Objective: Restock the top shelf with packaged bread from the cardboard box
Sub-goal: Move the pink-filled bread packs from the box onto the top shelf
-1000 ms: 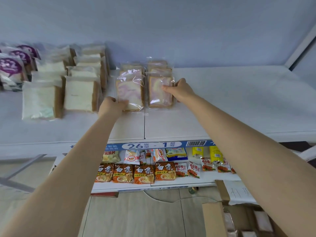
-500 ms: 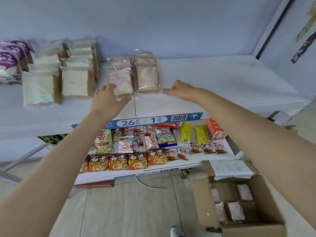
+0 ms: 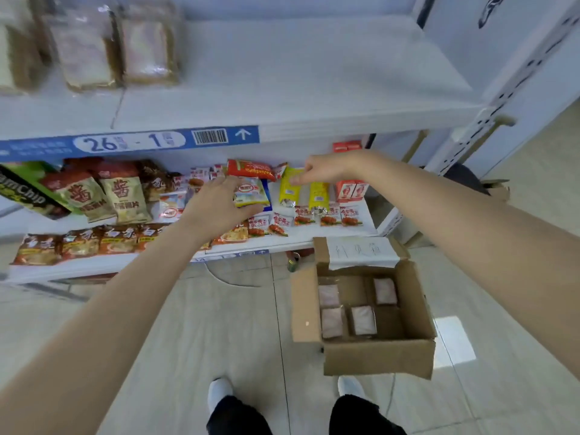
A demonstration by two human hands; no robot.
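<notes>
Head camera: I watch both hands hang empty in front of the lower shelf (image 3: pixel 301 240) of snacks, the left hand (image 3: pixel 219 205) loosely spread and the right hand (image 3: pixel 323 171) with fingers lightly curled on nothing. Shelved bread packs (image 3: pixel 147 48) stand at the left end of the top shelf (image 3: pixel 298 73). Four boxed bread packs (image 3: pixel 364 320) lie in the open cardboard box (image 3: pixel 376 359) on the floor (image 3: pixel 219 324), below the right forearm.

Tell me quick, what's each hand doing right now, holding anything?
Left hand: open, fingers relaxed, holding nothing.
Right hand: open, fingers loosely curled, holding nothing.
</notes>
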